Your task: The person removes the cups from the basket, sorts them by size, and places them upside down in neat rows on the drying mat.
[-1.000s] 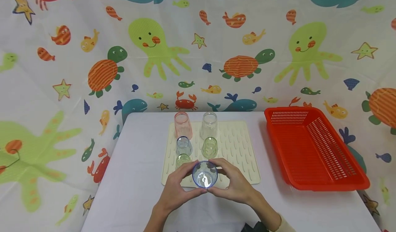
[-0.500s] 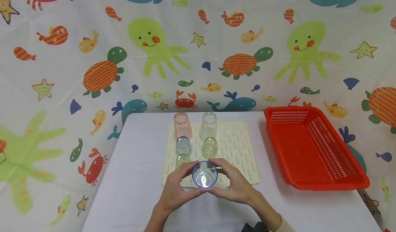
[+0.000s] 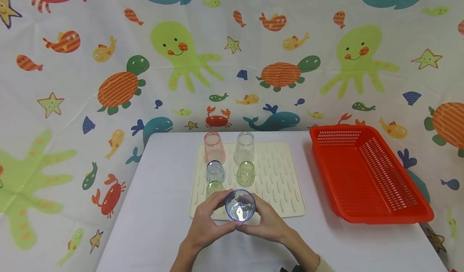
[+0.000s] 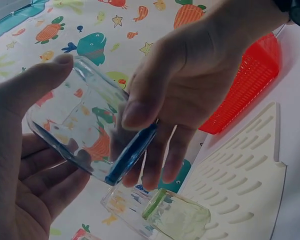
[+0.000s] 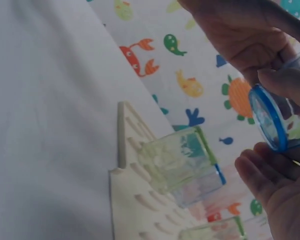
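Note:
A clear drinking glass (image 3: 240, 206) with a blue edge is between my two hands. My left hand (image 3: 209, 219) grips it, thumb on the near side and fingers round the far side; the left wrist view shows its thumb on the glass (image 4: 85, 117). My right hand (image 3: 270, 222) holds it from the other side, its thumb laid over the glass by the blue edge and its fingers behind. The thumbs are close together at the front. Behind the hands, a small green glass (image 3: 214, 186) stands on the cream ridged mat (image 3: 279, 175), partly hidden.
Also on the mat are a blue glass (image 3: 215, 171), another green glass (image 3: 246, 173), a pink glass (image 3: 214, 147) and a clear glass (image 3: 245, 148). A red basket (image 3: 328, 175) stands to the right on the white table (image 3: 156, 199). A sea-animal curtain (image 3: 224, 70) hangs behind.
My right hand has shifted slightly left and its fingers have slid further round the glass's side. The left hand and the glass stay almost in place.

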